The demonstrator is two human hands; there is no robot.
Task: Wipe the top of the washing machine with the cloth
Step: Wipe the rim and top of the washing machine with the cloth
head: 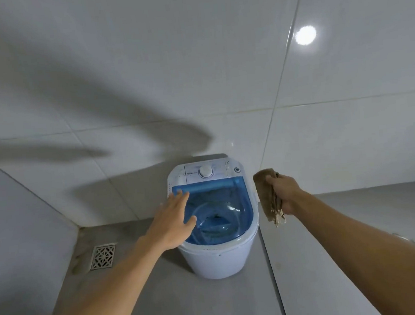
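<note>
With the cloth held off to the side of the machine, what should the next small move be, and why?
Probably bring the right hand inward and set the brown cloth on the white control panel. The cloth is bunched in that hand, apart from the washing machine, while the open left hand is over the blue lid.

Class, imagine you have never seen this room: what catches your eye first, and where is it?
A small white washing machine with a see-through blue lid stands on the grey floor against the tiled wall, centre frame. The left hand lies flat on the lid's left edge, while the right hand holds a bunched brown cloth just right of the machine.
</note>
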